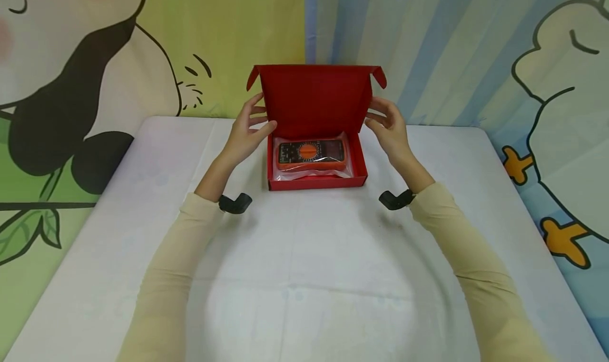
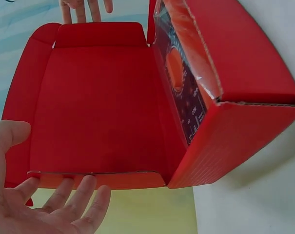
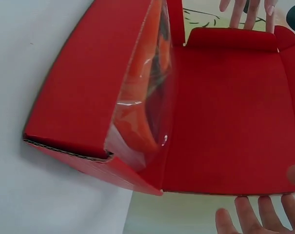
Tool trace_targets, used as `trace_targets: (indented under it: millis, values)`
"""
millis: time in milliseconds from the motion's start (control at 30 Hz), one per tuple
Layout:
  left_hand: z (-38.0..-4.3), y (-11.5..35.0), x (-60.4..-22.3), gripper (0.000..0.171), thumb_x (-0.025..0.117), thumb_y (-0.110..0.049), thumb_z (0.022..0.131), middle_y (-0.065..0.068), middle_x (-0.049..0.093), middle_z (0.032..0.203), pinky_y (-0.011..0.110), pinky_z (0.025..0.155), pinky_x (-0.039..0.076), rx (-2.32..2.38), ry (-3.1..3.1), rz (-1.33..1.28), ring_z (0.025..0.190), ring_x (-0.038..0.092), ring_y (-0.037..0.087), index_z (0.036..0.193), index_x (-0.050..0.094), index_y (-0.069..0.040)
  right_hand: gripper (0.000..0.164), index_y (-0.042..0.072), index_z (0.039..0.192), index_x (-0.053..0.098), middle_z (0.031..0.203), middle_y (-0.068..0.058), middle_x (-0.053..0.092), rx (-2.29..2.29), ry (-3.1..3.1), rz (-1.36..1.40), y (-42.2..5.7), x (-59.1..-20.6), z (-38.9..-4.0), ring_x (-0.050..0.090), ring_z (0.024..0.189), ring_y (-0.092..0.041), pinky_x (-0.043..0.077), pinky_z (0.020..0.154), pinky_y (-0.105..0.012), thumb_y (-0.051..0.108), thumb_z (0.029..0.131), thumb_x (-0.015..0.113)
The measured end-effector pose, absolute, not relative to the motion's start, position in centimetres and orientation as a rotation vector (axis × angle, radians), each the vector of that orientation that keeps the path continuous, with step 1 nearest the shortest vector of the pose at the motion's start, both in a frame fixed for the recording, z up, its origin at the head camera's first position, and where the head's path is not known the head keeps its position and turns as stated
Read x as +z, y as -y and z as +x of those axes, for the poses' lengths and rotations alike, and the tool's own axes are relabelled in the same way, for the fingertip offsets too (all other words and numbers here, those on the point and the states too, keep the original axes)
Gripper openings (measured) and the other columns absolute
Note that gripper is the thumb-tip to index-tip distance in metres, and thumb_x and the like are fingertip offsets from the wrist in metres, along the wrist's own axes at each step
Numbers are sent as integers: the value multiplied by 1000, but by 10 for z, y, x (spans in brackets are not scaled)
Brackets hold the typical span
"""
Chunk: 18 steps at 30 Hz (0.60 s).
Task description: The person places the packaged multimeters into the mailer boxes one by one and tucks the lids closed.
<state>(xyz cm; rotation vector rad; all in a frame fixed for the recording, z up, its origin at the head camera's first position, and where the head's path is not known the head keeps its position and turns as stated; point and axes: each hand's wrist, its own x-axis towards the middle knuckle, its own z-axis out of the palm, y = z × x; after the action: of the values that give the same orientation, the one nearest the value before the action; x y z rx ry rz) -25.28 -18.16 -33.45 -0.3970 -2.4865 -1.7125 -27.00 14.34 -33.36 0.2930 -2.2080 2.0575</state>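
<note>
A red cardboard box (image 1: 317, 182) stands on the table with its lid (image 1: 316, 100) raised upright. In its base lies an orange and black multimeter (image 1: 311, 153) with a round orange dial, wrapped in a clear plastic bag (image 1: 349, 164). My left hand (image 1: 245, 132) is at the lid's left side, its fairly straight fingers (image 2: 84, 192) touching the outside of the side flap and its thumb in front. On the opposite side, my right hand (image 1: 391, 132) has its fingers (image 3: 249, 212) along the lid's right edge, the thumb forward.
A white cloth covers the table (image 1: 295, 277). Behind it hangs a backdrop (image 1: 423, 45) with cartoon figures, close to the back of the lid. Black wrist mounts (image 1: 235, 203) jut inward from both sleeves, low over the table.
</note>
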Motion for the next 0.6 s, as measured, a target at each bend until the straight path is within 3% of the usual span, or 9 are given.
trace_targets:
  millis: [200,333,600]
  values:
    - [-258,181,-332,68,60,-16,96,19,44,140,49,102,46,-1736,2487,-372,127,50,34,154,24,-15,48,7,143,43,144,-15,46,2162,2215,257,-144,-330,-274,50,124,-33,47,103,-40,4,96,53]
    - [-258,182,-333,67,60,-15,96,19,44,139,48,101,47,-1755,2481,-353,127,50,34,154,25,-15,47,6,143,43,145,-16,45,2218,2194,238,-143,-328,-275,53,121,-29,50,98,-37,6,98,53]
    - [-258,183,-332,54,47,-28,103,16,44,141,47,99,47,-1823,2445,-334,127,50,32,152,30,-14,38,5,140,44,145,-17,45,2334,2128,177,-143,-326,-277,46,130,-35,49,101,-35,6,103,35]
